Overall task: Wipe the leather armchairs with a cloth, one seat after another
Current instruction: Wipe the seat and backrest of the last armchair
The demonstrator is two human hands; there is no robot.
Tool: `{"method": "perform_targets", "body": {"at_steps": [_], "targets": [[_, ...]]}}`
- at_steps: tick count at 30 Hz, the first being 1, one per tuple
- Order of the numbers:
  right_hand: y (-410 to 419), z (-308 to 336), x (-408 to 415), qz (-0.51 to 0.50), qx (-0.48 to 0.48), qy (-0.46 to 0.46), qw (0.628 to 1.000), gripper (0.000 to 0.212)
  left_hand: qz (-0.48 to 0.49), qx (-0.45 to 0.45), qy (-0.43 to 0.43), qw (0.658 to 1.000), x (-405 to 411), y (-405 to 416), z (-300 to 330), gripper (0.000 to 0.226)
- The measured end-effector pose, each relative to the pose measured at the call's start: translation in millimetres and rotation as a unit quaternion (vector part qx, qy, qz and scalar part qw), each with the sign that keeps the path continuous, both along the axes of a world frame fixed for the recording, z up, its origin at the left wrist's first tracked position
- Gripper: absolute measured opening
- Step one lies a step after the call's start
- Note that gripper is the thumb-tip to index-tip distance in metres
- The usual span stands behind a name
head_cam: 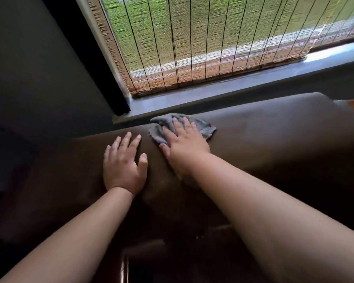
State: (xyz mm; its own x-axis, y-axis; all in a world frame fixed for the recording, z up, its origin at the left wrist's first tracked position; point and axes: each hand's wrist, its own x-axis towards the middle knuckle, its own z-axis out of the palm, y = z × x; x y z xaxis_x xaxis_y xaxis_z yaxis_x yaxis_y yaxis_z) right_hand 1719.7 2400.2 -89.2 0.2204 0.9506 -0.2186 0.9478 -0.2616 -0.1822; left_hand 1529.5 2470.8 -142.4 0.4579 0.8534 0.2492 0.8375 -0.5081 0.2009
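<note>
Crumpled and roughly oval, the grey cloth (200,126) is spread on the rounded top of the brown leather armchair back (274,139), its long axis running left to right along that top edge, near the window side. It is pressed down by the right hand (184,144), whose fingers are held straight and slightly fanned, flat on the fabric, with nothing clasped. Just beside it, apart from the cloth, the left hand (124,168) is laid palm down on the bare leather, fingers extended and spread, thumb out toward the right hand; nothing is held by it either. Behind the armchair back a grey window sill (213,88) is seen, and above it a woven bamboo blind (213,37) is lowered to the sill, with daylight showing through. A dark wall (29,58) is seen at the left
</note>
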Motion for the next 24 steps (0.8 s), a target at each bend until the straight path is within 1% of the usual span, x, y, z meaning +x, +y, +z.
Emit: {"method": "perform_targets", "body": {"at_steps": [1,2,5,7,8,10,12,14,15,17,19,22,24], "targets": [[-3,-1,26,-0.009,0.016,0.0,1.0,0.062,0.0,-0.001,-0.001,1.0,0,-1,1,0.066],[-9,-2,57,-0.044,0.031,-0.009,0.999,0.06,0.0,-0.001,-0.002,1.0,-1,-1,1,0.065],[-43,-3,146,-0.212,0.034,-0.05,0.975,0.061,-0.007,-0.001,-0.01,1.0,-3,0,1,0.063],[-53,-5,169,-0.292,0.017,-0.051,0.955,0.07,-0.001,-0.002,-0.01,1.0,-4,1,1,0.063],[-50,-3,161,-0.304,0.007,-0.045,0.951,0.072,0.0,-0.003,-0.008,1.0,-3,2,1,0.063],[-39,2,117,-0.265,0.009,-0.036,0.963,0.068,-0.001,-0.003,-0.004,1.0,-2,1,2,0.063],[-23,5,56,-0.161,0.03,-0.027,0.986,0.06,-0.003,-0.002,-0.002,1.0,-2,0,1,0.064],[-15,5,2,-0.06,0.041,-0.01,0.997,0.059,-0.002,-0.001,-0.001,1.0,-2,1,0,0.065],[-15,3,-10,-0.033,0.039,0.002,0.999,0.06,-0.003,0.0,0.002,1.0,-2,2,0,0.065],[-24,1,4,-0.007,0.04,0.017,0.999,0.059,-0.003,-0.004,0.008,1.0,-1,1,0,0.066],[-41,1,47,-0.044,0.063,0.007,0.997,0.059,-0.002,-0.006,0.01,1.0,-2,1,1,0.066],[-71,-4,110,-0.174,0.055,-0.018,0.983,0.062,-0.006,-0.016,0.01,1.0,-4,3,2,0.067],[-74,-7,111,-0.218,0.039,-0.046,0.974,0.065,-0.002,-0.026,0.019,0.999,-4,3,5,0.067]]}}
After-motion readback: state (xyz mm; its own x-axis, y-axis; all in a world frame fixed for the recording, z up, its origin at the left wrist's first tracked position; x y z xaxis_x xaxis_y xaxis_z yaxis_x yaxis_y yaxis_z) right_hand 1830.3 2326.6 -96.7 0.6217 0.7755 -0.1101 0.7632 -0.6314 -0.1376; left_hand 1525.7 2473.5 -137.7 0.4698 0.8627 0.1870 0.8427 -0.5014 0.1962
